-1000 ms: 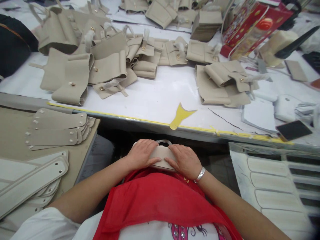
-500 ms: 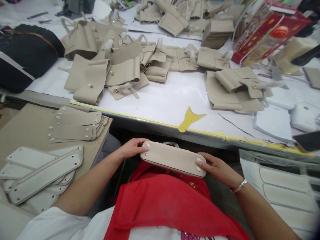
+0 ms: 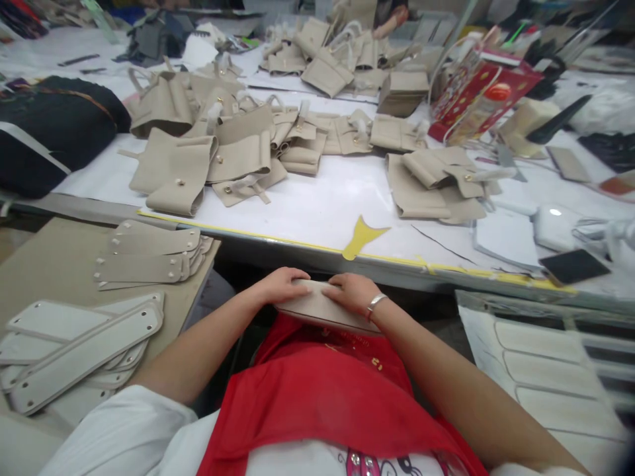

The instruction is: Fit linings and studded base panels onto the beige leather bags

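Over my lap I hold a long, pale beige leather bag panel (image 3: 316,305) with a dark line along its lower edge. My left hand (image 3: 284,287) grips its left part, thumb lying on the upper face and fingers over the far edge. Close beside it, my right hand (image 3: 355,293) holds the panel nearer its middle, thumb on top in the same way. The panel's ends are partly covered by my hands, and its underside is hidden. A red apron (image 3: 317,390) lies just below it.
On the left board are pale strips with rounded ends (image 3: 89,350) and a stack of beige studded strips (image 3: 149,254). Folded beige bag pieces (image 3: 238,155) cover much of the white table. A yellow template (image 3: 362,238) lies at its edge, and a phone (image 3: 574,266) to the right.
My hands have moved inward from the panel's two ends, the right one far to the left. The panel has tilted so that less of its face shows. The camera view has shifted slightly.
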